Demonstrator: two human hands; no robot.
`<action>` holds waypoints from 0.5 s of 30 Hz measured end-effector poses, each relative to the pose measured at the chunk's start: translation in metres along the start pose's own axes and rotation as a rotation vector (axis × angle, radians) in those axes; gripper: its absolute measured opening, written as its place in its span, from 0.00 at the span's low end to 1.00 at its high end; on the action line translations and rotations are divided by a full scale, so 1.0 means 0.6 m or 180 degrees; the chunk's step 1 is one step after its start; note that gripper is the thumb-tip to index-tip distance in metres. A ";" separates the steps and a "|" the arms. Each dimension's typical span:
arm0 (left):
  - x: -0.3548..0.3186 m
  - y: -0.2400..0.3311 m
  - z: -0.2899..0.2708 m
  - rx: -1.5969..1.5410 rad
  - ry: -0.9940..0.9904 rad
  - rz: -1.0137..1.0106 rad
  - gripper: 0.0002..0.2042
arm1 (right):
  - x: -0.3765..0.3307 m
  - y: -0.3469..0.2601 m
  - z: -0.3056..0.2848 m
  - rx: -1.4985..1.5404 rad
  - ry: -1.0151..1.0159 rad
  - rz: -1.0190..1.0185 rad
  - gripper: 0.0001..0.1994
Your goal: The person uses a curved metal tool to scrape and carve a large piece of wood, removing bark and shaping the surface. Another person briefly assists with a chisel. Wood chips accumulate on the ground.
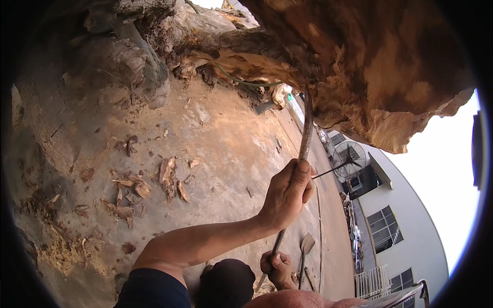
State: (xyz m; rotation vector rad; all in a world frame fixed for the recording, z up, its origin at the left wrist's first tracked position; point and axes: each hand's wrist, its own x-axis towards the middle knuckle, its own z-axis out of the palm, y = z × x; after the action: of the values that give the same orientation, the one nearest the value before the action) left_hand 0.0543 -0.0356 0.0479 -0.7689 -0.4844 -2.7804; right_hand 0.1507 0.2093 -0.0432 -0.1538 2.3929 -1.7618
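A long, slender metal bar (306, 134) is in the person's two bare hands, in front of a big overhanging mass of brown wood (382, 77). The left hand (288, 192) has its grip closed around the bar near its upper part, the thumb laid along the shaft; its forearm comes in from a dark blue sleeve (154, 288). The right hand (277, 267) sits lower, near the bottom edge, its grip also wrapped around the bar, with a short length running on below it.

The bar's long axis stands steep, leaning from lower left to upper right. Its upper stretch bends slightly and narrows, and that end points up to the underside of the wood; whether the tip touches or only overlaps it in view, I cannot tell.

Beneath is an earth-coloured ground (231, 169) with broken wood pieces (168, 177) strewn to the left. A flat-bladed tool (307, 244) lies just beside the right hand, its blade toward the top. A thin green line (246, 82) curves below the wood. On the right are a round caged fan (350, 159) and a pale building (411, 215) with paned windows (384, 228); any lettering there is too small to tell.
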 end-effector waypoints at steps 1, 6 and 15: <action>-0.001 0.002 -0.002 0.0099 0.0024 -0.0006 0.27 | 0.007 0.005 0.000 0.0088 -0.0079 0.0002 0.30; 0.004 0.012 -0.015 0.0608 0.0185 0.0200 0.26 | 0.047 0.042 0.035 0.0321 -0.0396 -0.0034 0.33; 0.010 0.037 -0.044 0.2296 0.0487 0.0512 0.24 | 0.116 0.090 0.129 0.1116 -0.1251 -0.0081 0.28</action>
State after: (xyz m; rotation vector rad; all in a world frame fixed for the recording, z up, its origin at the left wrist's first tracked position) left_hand 0.0436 -0.0664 0.0351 -0.3950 -1.2266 -2.2307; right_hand 0.0985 0.1403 -0.1221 -0.4385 1.7944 -1.9173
